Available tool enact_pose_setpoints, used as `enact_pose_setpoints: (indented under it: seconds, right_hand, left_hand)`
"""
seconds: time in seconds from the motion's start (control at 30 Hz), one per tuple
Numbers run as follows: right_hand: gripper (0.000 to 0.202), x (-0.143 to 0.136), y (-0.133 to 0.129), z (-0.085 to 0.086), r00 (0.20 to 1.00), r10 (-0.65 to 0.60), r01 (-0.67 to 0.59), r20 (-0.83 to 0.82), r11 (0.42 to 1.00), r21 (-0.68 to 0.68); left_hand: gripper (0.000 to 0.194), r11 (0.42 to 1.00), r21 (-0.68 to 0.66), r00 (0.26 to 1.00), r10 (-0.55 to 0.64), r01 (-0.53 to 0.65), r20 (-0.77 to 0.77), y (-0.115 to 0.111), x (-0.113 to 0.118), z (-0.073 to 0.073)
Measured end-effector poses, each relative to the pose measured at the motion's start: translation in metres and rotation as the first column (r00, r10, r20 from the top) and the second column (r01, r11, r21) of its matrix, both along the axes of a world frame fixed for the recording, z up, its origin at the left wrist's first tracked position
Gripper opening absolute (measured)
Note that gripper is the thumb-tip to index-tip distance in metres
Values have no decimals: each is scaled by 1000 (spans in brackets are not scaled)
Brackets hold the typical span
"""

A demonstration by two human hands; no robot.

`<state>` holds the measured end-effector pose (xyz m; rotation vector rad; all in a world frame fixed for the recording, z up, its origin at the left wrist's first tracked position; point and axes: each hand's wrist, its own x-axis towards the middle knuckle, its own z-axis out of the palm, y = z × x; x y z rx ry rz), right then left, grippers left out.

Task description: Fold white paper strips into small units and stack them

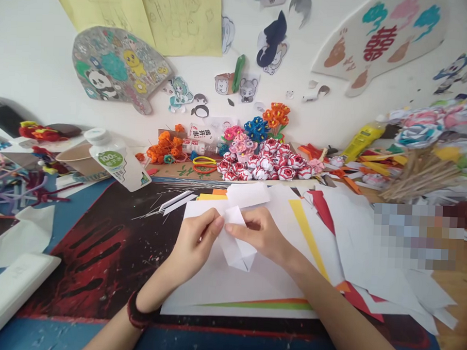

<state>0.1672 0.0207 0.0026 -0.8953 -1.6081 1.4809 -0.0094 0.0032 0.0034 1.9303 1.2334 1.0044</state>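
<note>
Between my two hands is a small folded piece of white paper (236, 247), held above a stack of large white sheets (197, 292). My left hand (197, 240) pinches its left edge between thumb and fingers. From the other side my right hand (262, 233) grips it, thumb in front and fingers partly hidden behind. The lower end of the folded paper hangs down in a point. Just beyond my hands lies another white paper piece (252, 194), over some yellow and orange sheets (213, 196).
A white bottle (118, 158) leans at the back left. Red-and-white paper flowers (270, 161) crowd the wall side. Thin wires (154, 207) and paper strips lie left of the stack. A long white box (15, 294) sits at front left; loose white sheets (373, 253) spread right.
</note>
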Motion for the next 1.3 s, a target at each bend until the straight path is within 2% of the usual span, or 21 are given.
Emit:
enact_pose_setpoints:
  seconds: [0.17, 0.4, 0.53, 0.63, 0.73, 0.87, 1.0, 1.07, 1.17, 1.3]
  right_hand:
    - [25, 3, 1, 3, 999, 24, -24, -33, 1000, -10]
    - [27, 2, 3, 0, 994, 88, -87, 70, 996, -22]
    - [25, 5, 5, 2, 992, 118, -117, 52, 993, -21]
    - [29, 7, 8, 1, 984, 131, -134, 120, 991, 17]
    - [33, 7, 12, -4, 975, 89, -105, 204, 992, 69]
    - [24, 7, 17, -10, 982, -70, 57, 173, 995, 81]
    - [56, 9, 21, -10, 952, -298, 298, 77, 955, 15]
    - [62, 9, 21, -10, 929, -369, 370, 32, 928, -41]
    - [60, 5, 19, -10, 936, -351, 347, -5, 929, -130]
    - [49, -5, 15, -11, 982, -180, 169, -50, 971, -171]
  left_hand:
    - [30, 999, -48, 1000, -11, 11, 7, 5, -2, 3]
    - [21, 1000, -3, 999, -14, 15, 39, 2, -4, 5]
    - [21, 998, -53, 999, -26, 28, 31, 3, -6, 8]
    - [15, 999, -34, 999, -36, 35, -13, 7, -8, 8]
    - [13, 1000, -15, 1000, 7, -7, -16, 11, -10, 5]
    - [13, 989, -86, 982, 132, -121, 138, 15, -12, 0]
    - [14, 961, -160, 919, 265, -226, 293, 17, -16, 3]
    - [15, 946, -214, 867, 312, -245, 387, 17, -18, 4]
    - [18, 933, -296, 787, 336, -203, 518, 18, -16, 2]
    - [19, 913, -404, 755, 305, -59, 580, 14, -4, -4]
